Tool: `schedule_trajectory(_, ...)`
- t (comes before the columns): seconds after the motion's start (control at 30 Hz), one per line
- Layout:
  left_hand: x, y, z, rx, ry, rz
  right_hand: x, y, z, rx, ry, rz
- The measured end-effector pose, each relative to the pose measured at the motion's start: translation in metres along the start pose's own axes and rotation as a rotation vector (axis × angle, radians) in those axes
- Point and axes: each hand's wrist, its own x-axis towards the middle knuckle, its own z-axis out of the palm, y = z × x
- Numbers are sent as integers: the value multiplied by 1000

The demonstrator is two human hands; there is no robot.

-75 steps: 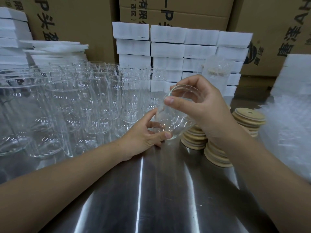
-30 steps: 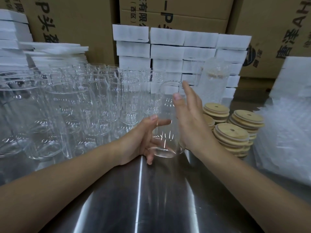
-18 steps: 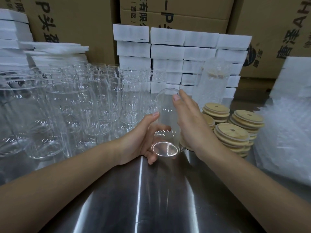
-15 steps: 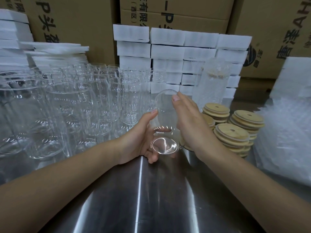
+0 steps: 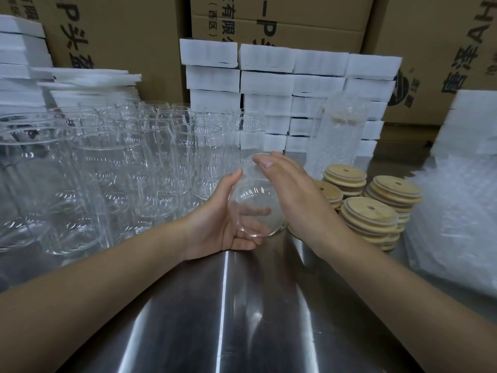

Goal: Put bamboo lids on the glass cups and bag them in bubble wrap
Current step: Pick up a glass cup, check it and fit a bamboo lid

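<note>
One clear smooth glass cup lies tilted above the shiny steel table: left hand wraps its body, right hand seemingly presses flat against its side; light, rigid, slippery, breakable, so it wants a mid-body hold

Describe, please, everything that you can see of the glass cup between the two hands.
The glass cup is clear, colourless and smooth, with a round base. It is empty and has no lid. It is tilted, with the base towards the camera and the mouth pointing away. The left hand holds it from the left and from below, and its fingers show through the glass. The right hand lays straight fingers along its right side. It seems lifted off the steel table.
</note>
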Motion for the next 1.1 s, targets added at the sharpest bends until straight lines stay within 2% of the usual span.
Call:
schedule_trajectory(0.33,2,-2,1,31,67,37,-2,5,-3,-193,-37,-117)
schedule_trajectory(0.6,3,-5,-6,2,-15,78,0,8,-4,-304,-61,-140)
schedule_trajectory(1.1,5,-4,-6,-73,-23,81,-3,9,-7,-429,-104,-199)
